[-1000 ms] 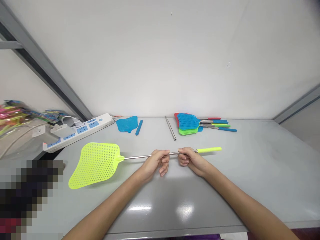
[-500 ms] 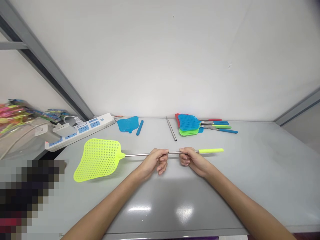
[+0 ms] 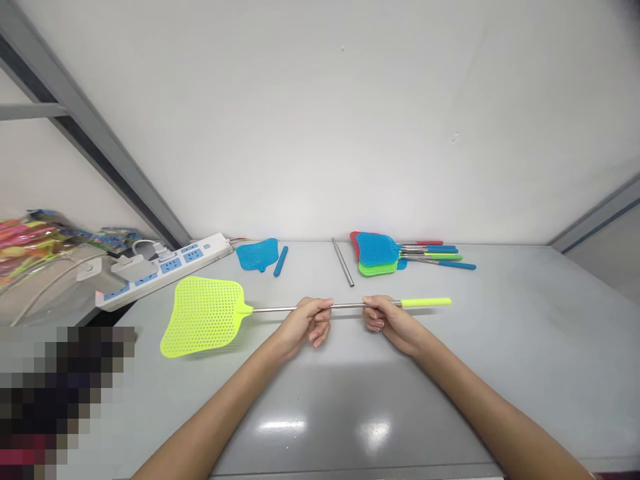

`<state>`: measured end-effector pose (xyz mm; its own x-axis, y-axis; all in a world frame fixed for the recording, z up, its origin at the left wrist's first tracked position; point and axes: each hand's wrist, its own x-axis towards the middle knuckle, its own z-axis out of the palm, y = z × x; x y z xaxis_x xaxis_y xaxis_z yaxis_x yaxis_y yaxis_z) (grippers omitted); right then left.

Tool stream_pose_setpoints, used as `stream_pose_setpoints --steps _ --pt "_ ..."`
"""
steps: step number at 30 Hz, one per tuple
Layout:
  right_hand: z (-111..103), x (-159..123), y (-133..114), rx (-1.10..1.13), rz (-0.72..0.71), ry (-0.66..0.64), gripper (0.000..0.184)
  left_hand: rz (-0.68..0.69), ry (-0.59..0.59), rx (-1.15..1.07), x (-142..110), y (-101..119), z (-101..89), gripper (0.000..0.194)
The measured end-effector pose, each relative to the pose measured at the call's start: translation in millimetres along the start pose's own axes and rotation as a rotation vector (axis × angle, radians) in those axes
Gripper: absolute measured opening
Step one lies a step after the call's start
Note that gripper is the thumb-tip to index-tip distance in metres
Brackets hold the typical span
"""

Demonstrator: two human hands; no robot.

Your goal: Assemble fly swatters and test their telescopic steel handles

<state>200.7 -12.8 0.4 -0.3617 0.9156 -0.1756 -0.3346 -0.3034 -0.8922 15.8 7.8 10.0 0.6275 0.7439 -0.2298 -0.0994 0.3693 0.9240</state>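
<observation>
Both hands grip the thin metal rod of a yellow-green fly swatter (image 3: pixel 205 317), held level just above the table. My left hand (image 3: pixel 309 321) pinches the rod about midway, between the perforated head on the left and the other hand. Near the yellow-green grip on the right, my right hand (image 3: pixel 390 319) is closed round the thicker part of the rod. Beyond the hands lie a loose metal rod (image 3: pixel 343 263), a blue handle sleeve (image 3: pixel 281 261) and a blue swatter head (image 3: pixel 257 255). Fly swatters in blue, green and red (image 3: pixel 377 251) are stacked at the back right.
A white power strip (image 3: pixel 175 267) with plugs and cables stands at the left. Colourful packaged goods (image 3: pixel 35 243) lie behind it. A white wall (image 3: pixel 320 120) borders the back of the grey table (image 3: pixel 525 347). The lower left corner is pixelated.
My hands have moved slightly apart along the rod, the left one leftward and the right one rightward. The swatter's head looks a little turned, and the camera view has shifted slightly.
</observation>
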Motion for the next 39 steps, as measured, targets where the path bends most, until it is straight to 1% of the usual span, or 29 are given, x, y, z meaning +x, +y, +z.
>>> stream_pose_setpoints --steps 12,26,32,39 --pt "-3 0 1 -0.016 -0.005 0.033 0.033 0.007 0.005 0.026 2 1 -9.1 0.035" --pt "-6 -3 -8 -0.007 -0.013 0.069 0.033 0.025 0.048 0.05 -1 8 -12.0 0.036" --pt "-9 -3 -8 0.009 -0.036 0.068 0.033 0.036 0.033 0.046 -1 9 -13.5 0.036" --pt "-10 -4 -9 -0.011 -0.036 0.082 0.034 0.043 0.042 0.06 -2 9 -15.5 0.036"
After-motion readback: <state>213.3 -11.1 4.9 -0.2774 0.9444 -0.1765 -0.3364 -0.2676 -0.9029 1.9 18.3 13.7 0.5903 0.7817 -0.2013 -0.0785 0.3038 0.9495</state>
